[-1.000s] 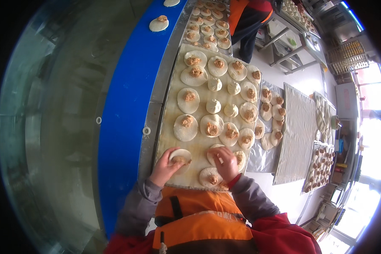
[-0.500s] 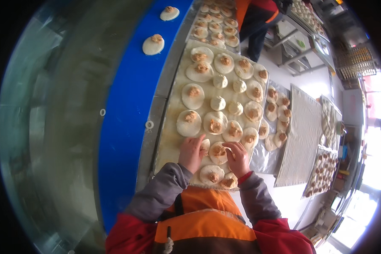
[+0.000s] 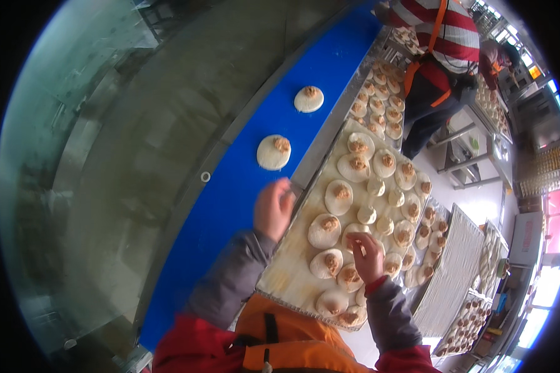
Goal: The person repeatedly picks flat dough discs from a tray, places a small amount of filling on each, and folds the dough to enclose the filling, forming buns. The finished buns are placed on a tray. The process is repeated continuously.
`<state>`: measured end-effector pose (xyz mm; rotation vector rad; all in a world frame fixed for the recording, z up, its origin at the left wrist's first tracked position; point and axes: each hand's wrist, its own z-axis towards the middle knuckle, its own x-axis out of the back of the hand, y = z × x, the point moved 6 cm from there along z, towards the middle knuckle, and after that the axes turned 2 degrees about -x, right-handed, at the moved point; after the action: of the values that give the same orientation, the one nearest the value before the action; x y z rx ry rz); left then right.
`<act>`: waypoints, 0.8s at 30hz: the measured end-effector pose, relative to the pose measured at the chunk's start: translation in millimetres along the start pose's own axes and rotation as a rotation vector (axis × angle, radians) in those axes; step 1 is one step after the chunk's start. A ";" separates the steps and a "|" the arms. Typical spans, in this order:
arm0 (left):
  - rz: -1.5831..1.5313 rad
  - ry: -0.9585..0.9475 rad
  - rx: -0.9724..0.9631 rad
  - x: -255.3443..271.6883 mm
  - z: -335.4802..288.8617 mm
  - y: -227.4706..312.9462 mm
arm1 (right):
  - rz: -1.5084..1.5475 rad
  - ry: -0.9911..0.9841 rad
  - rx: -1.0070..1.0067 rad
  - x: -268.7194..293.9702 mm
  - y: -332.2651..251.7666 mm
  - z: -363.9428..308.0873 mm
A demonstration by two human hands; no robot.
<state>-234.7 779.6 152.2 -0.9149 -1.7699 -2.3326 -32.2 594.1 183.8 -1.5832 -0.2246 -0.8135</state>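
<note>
Left hand [image 3: 274,210]: half-curled, slightly blurred, with a narrow gap between thumb and fingers; it is over the seam of blue belt and metal edge. Right hand [image 3: 367,253]: thumb and fingertips drawn close together at a dough round [image 3: 353,229] on the tray; cannot tell whether they pinch its rim. Just beyond the left hand, on the smooth, flour-specked blue belt [image 3: 224,233], lies a flat, matte filled disc [image 3: 267,156], its crumbly orange-brown filling heaped off-centre; a second disc [image 3: 308,99] lies farther up. The tray [image 3: 286,273], rectangular with a pale, stained lining, carries similar soft, uneven rounds around four small, domed, gathered buns [image 3: 367,214]. To its right, more filled rounds [image 3: 423,236] rest on shiny sheeting, then a grey, finely ridged panel [image 3: 448,264]. Farther up, a co-worker [image 3: 445,40] in a striped top stands beside another loaded tray [image 3: 379,102].
</note>
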 end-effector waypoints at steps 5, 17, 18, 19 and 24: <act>0.514 0.202 -0.327 15.9 72.6 -29.3 | 0.028 -0.026 0.092 -43.6 -12.4 120.8; 0.435 0.187 -0.038 108.8 -45.9 -92.3 | -0.455 -0.321 0.264 -191.1 -47.8 306.2; 0.406 0.137 -0.002 115.4 -52.3 -97.6 | -0.413 -0.368 0.252 -194.2 -46.4 302.2; 0.377 0.087 0.032 122.9 -59.0 -103.1 | -0.355 -0.399 0.269 -194.4 -46.5 296.7; 0.086 -0.223 0.479 148.4 -87.8 -140.7 | -0.455 -0.518 0.419 -214.2 -62.1 276.3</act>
<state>-448.6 790.1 91.7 -1.1606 -2.1819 -1.6864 -123.1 929.4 110.3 -1.3265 -1.0895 -0.6235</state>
